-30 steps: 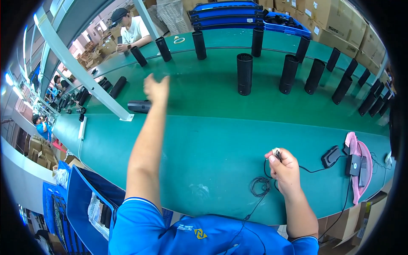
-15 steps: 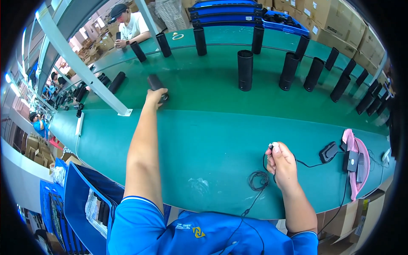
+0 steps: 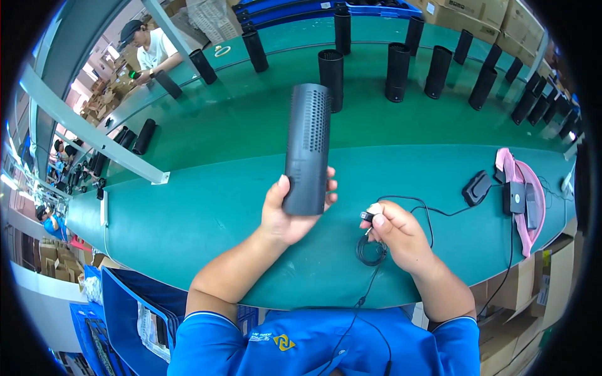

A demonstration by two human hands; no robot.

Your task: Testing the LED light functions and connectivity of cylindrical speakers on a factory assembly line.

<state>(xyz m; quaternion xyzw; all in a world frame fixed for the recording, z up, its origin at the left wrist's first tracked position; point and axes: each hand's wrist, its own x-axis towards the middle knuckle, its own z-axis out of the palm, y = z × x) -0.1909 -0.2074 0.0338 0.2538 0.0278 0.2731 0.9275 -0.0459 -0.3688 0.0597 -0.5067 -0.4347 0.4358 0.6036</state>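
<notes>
In my left hand (image 3: 281, 216) is a black cylinder (image 3: 306, 150), gripped round its lower end and held nearly upright above the table. Rows of small holes cover part of its upper side. My right hand (image 3: 404, 238) pinches a small cable plug (image 3: 366, 216) between thumb and fingers, a little to the right of the cylinder and apart from it. Below the plug hangs a coil of thin black cable (image 3: 370, 252), and one strand runs down past my blue shirt. Another strand of cable leads right to a black box-shaped device (image 3: 478, 188).
Several black cylinders (image 3: 397, 72) stand along the dark green belt (image 3: 238, 119) behind the table (image 3: 188, 219). A metal post (image 3: 106, 138) rises at the left. A pink strap-like thing (image 3: 533, 213) lies at the right with small dark boxes. A co-worker (image 3: 153, 50) sits across the belt.
My left hand has lifted the cylinder from the belt and brought it right and nearer me. The right hand, with the plug, has moved slightly left.
</notes>
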